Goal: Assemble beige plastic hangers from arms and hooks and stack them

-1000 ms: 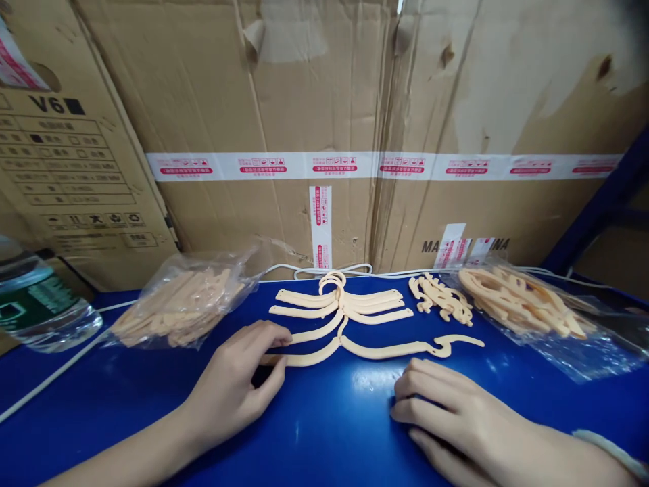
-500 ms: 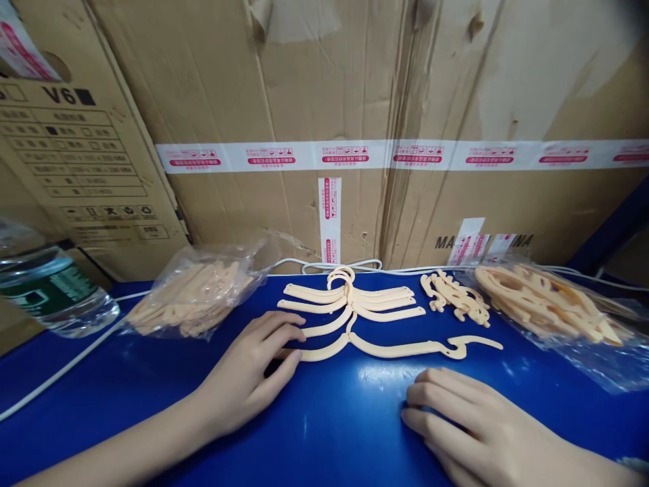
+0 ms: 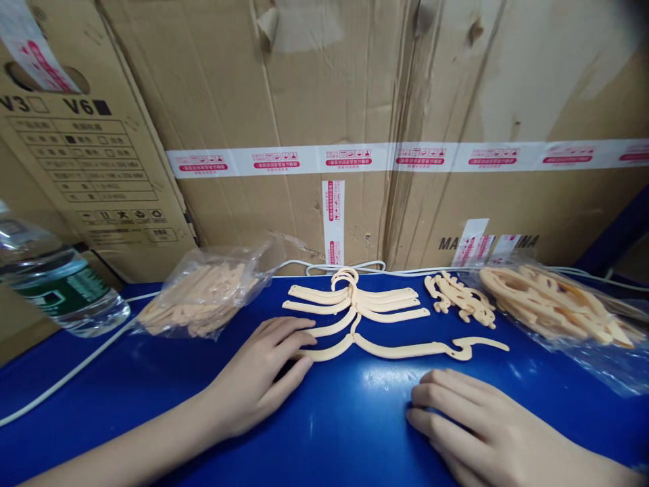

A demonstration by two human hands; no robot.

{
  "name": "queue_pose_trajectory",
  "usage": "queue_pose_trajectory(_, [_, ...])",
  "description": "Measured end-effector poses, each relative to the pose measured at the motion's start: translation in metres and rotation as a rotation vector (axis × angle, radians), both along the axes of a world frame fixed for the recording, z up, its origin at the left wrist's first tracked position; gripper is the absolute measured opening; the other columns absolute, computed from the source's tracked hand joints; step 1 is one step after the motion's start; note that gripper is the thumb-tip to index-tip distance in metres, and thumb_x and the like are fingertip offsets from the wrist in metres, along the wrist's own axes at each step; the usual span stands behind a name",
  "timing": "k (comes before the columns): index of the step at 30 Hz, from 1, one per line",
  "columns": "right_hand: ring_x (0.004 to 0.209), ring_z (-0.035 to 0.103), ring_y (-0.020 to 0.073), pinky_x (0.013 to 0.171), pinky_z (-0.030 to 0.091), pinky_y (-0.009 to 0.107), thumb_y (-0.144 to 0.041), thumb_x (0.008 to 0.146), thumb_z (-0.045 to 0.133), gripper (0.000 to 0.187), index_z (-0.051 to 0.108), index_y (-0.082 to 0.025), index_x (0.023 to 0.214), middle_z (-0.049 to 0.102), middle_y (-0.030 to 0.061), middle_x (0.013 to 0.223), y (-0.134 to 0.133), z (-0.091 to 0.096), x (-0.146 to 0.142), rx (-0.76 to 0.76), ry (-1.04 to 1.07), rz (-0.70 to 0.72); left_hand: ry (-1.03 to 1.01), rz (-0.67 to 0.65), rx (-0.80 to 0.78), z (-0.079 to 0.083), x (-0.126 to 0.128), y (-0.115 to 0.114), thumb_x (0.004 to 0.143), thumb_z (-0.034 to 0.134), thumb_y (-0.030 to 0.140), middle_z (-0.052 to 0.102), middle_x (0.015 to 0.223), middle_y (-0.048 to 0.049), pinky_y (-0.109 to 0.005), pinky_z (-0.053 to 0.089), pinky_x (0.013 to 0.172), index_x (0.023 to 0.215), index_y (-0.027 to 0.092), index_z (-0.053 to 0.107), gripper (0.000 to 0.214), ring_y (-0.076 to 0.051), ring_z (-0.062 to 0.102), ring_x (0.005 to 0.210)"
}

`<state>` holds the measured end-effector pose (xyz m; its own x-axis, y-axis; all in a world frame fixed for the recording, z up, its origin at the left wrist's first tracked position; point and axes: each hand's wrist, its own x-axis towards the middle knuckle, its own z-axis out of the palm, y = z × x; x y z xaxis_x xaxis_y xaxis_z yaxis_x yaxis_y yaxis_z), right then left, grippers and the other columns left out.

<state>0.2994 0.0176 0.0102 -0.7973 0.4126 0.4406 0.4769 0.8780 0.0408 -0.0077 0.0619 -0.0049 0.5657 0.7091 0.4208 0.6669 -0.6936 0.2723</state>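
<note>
Several beige plastic hanger parts lie on the blue tabletop. At the middle is a stack of hangers (image 3: pixel 355 297) with curved arms and hooks pointing away from me. Nearest me, one hanger (image 3: pixel 400 350) is spread out, and a small S-shaped piece (image 3: pixel 462 348) sits at its right end. My left hand (image 3: pixel 263 368) rests over the left ends of the two nearest arms, fingers and thumb apart and touching them; the tips of those arms are hidden. Lower right, my right hand (image 3: pixel 466 419) rests on the table, its fingers loosely bent and slightly apart. No object shows in it, though its palm is hidden.
A clear bag of beige parts (image 3: pixel 200 294) lies left, another bag of parts (image 3: pixel 552 304) right. Between hangers and right bag is a small pile of curved pieces (image 3: pixel 461 297). A water bottle (image 3: pixel 65 284) stands far left beside a white cable (image 3: pixel 65 385). Cardboard boxes (image 3: pixel 284 101) wall the back.
The view has shifted slightly, so everything sits a little further right. Both hands keep their places relative to the hangers.
</note>
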Motion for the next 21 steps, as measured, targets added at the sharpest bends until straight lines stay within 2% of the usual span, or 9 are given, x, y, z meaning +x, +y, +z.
queue_pose_trajectory(6, [0.072, 0.063, 0.0203, 0.069, 0.05, 0.03, -0.018, 0.1, 0.027, 0.04, 0.065, -0.019, 0.09, 0.068, 0.0072, 0.079, 0.003, -0.01, 0.0, 0.067, 0.081, -0.002, -0.001, 0.002, -0.023, -0.001, 0.0, 0.0, 0.094, 0.047, 0.023, 0.061, 0.122, -0.0093, -0.045, 0.046, 0.097, 0.115, 0.023, 0.058, 0.024, -0.025, 0.054, 0.117])
queue_pose_trajectory(10, [0.073, 0.064, 0.0206, 0.07, 0.05, 0.03, -0.016, 0.1, 0.028, 0.039, 0.066, -0.018, 0.093, 0.068, 0.0069, 0.08, 0.002, -0.013, 0.001, 0.052, 0.061, -0.021, -0.001, 0.004, -0.032, -0.001, 0.0, 0.001, 0.094, 0.047, 0.023, 0.061, 0.121, -0.0103, -0.046, 0.047, 0.097, 0.113, 0.022, 0.057, 0.022, -0.026, 0.054, 0.116])
queue_pose_trajectory(17, [0.085, 0.066, 0.0207, 0.08, 0.053, 0.029, -0.012, 0.096, 0.033, 0.033, 0.066, -0.018, 0.1, 0.069, 0.0092, 0.09, 0.001, -0.002, 0.003, -0.038, 0.01, -0.01, 0.018, 0.023, -0.064, 0.002, -0.002, 0.003, 0.094, 0.047, 0.025, 0.062, 0.12, -0.0103, -0.044, 0.05, 0.096, 0.112, 0.022, 0.056, 0.021, -0.026, 0.056, 0.116])
queue_pose_trajectory(21, [0.087, 0.066, 0.0196, 0.082, 0.054, 0.027, -0.01, 0.093, 0.038, 0.033, 0.063, -0.017, 0.114, 0.07, 0.0097, 0.093, 0.002, 0.005, 0.004, -0.046, 0.002, -0.014, 0.015, 0.021, -0.014, -0.001, -0.003, 0.004, 0.093, 0.047, 0.023, 0.062, 0.121, -0.0098, -0.043, 0.05, 0.097, 0.115, 0.023, 0.057, 0.024, -0.026, 0.057, 0.116])
